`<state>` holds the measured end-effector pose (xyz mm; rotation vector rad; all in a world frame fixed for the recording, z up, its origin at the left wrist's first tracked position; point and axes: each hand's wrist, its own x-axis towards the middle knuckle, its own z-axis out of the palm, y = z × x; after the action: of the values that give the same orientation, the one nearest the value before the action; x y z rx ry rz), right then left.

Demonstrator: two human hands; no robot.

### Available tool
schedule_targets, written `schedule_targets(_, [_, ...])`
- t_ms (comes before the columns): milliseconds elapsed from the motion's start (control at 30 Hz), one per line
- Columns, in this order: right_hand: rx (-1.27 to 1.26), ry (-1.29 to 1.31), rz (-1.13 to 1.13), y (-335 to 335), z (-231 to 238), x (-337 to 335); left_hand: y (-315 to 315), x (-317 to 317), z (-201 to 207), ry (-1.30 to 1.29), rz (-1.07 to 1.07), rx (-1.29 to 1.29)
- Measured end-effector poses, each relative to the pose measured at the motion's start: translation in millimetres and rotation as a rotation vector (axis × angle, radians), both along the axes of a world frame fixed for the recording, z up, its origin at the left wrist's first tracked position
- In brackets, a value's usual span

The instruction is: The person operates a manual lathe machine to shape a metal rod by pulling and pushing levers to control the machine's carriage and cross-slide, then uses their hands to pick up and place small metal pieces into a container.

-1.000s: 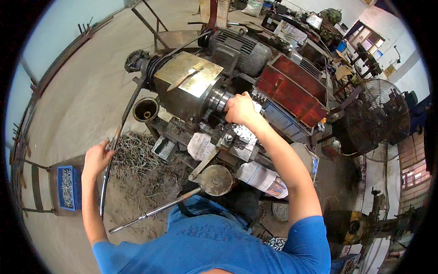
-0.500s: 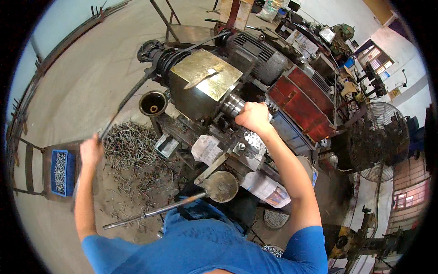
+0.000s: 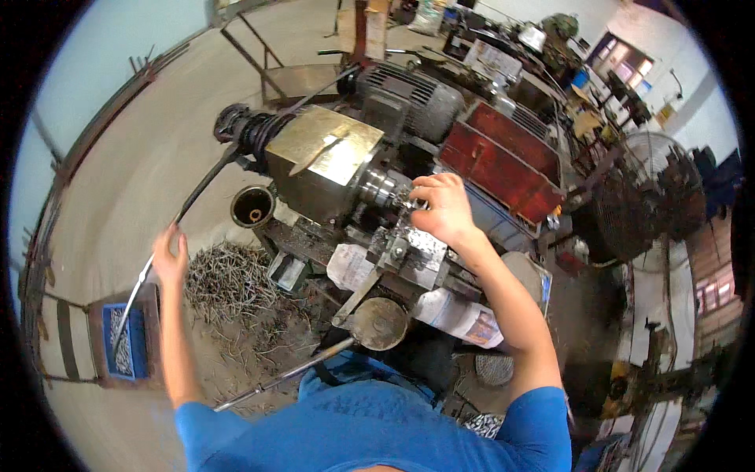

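Note:
I stand at a small greasy lathe (image 3: 370, 236) with a brass-coloured headstock cover (image 3: 326, 145). My right hand (image 3: 440, 208) reaches over the tool slide and closes its fingertips on a small part at the chuck (image 3: 385, 187). My left hand (image 3: 167, 256) is out to the left, gripping a long thin metal lever rod (image 3: 181, 216) that runs up toward the black belt pulley (image 3: 240, 126) at the back of the headstock. My blue shirt fills the bottom of the view.
A pile of short metal rods (image 3: 228, 279) lies on the floor left of the lathe. A blue crate (image 3: 126, 342) of small parts sits on a stand at far left. A grey motor (image 3: 413, 94), red boxes (image 3: 503, 169) and a fan (image 3: 641, 197) crowd the right.
My left hand has risen and moved rightward along the lever rod, away from the blue crate. My right hand stays at the chuck. My head has leaned closer to the machine.

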<state>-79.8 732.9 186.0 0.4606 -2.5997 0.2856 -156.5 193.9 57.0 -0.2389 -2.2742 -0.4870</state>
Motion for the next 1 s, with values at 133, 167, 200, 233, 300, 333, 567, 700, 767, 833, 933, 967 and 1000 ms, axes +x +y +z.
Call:
schedule_targets(133, [-0.050, 0.061, -0.104, 51.2, 6.6, 67.9, 79.0, -7.2, -126.5, -0.988, -0.134, 0.403])
schedule_targets(167, [-0.051, 0.033, -0.167, 64.3, 6.8, 88.7, 107.0, 8.7, -139.3, -1.119, -0.218, 0.480])
schedule_targets(200, [-0.059, 0.003, -0.215, 75.7, 4.8, 107.5, 116.0, 17.5, -171.3, -0.958, -0.244, 0.186])
schedule_targets(233, [-0.085, -0.070, -0.296, 87.8, 2.5, 129.2, 127.1, 14.6, -195.1, -0.995, -0.367, 0.061])
schedule_targets(300, [-0.115, -0.155, -0.425, 117.2, -10.2, 177.6, 136.8, 6.9, -212.9, -0.880, -0.267, -0.385])
schedule_targets(333, [-0.120, -0.165, -0.477, 133.0, -20.2, 204.1, 143.6, -0.2, -179.8, -0.898, -0.330, -0.543])
schedule_targets(567, [-0.206, -0.187, -1.010, 201.0, -94.5, 345.9, 126.1, -35.9, -151.3, -0.879, -0.304, -0.833])
schedule_targets(700, [-0.019, -0.431, -1.464, 246.0, -163.3, 472.0, 140.0, -2.5, -94.5, -1.010, -0.309, -0.574])
schedule_targets(767, [0.115, -0.390, -1.532, 253.3, -198.4, 500.2, 115.7, -0.8, -111.2, -1.048, -0.368, -0.521])
schedule_targets(833, [0.083, -0.423, -1.582, 231.3, -198.5, 497.5, 114.8, 19.0, -94.4, -1.118, -0.392, -0.471])
schedule_targets(933, [0.043, -0.471, -1.548, 179.1, -184.1, 488.4, 107.8, 65.5, -73.1, -1.257, -0.532, -0.195])
schedule_targets(967, [0.028, -0.480, -1.569, 161.3, -187.4, 496.4, 132.8, 79.3, -43.7, -1.379, -0.581, -0.125])
schedule_targets(1000, [0.008, -0.491, -1.580, 144.0, -191.7, 499.4, 147.0, 96.0, -22.8, -1.490, -0.572, -0.001])
